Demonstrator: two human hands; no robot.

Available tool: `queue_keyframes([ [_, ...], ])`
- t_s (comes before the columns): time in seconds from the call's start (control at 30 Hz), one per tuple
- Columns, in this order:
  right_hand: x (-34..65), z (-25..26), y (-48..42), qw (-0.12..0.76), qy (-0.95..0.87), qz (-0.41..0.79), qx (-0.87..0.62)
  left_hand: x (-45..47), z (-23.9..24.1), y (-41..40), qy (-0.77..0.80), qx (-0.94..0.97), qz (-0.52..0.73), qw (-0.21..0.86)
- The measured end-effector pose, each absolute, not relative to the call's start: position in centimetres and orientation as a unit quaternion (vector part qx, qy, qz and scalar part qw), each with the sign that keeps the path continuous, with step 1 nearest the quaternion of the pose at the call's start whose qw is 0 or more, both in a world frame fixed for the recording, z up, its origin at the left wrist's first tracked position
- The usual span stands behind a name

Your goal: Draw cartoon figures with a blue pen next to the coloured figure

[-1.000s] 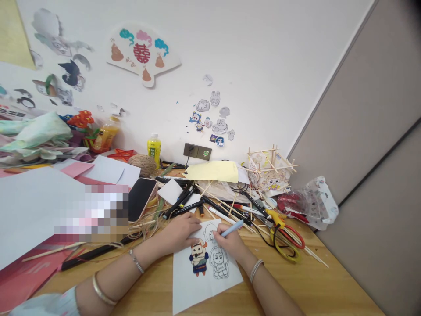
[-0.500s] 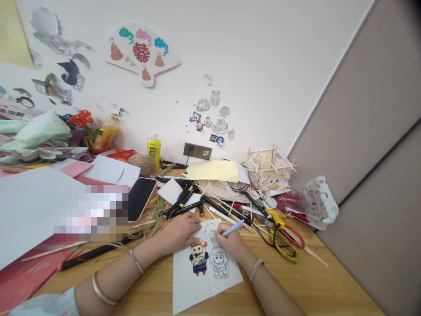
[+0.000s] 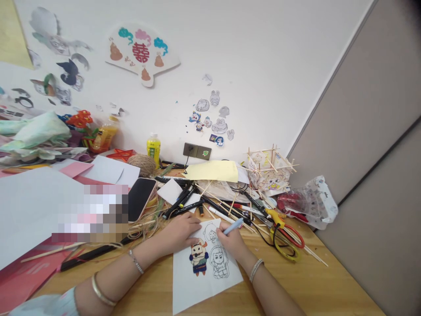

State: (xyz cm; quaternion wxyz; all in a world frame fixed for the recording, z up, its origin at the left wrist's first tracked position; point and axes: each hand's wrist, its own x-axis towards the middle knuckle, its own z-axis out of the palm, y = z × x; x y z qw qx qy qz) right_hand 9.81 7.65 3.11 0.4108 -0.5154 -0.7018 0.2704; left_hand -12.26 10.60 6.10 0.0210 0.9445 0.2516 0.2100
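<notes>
Pen [image 3: 233, 226] tilted lower; right hand [image 3: 230, 240] grips it (tip hidden); left hand [image 3: 180, 232] flat on paper [image 3: 197, 289].

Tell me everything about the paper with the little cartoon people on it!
The white paper sheet lies flat and slightly turned on the wooden table. It shows three cartoon figures: one coloured orange and blue, two only outlined in black. The left hand presses its top edge; the right hand rests on it, holding a light blue pen.
</notes>
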Motion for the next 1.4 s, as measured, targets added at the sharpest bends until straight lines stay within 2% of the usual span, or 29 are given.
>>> queue_keyframes([
  [1.1, 9.9, 3.0, 7.8, 0.421, -0.699, 0.263, -0.515, -12.3, 5.9, 10.7, 0.255, 0.943, 0.211, 0.026],
  [1.4, 9.7, 3.8, 7.1, 0.396, -0.711, 0.313, -0.49, -12.2, 6.4, 10.3, 0.26, 0.943, 0.207, 0.027],
])
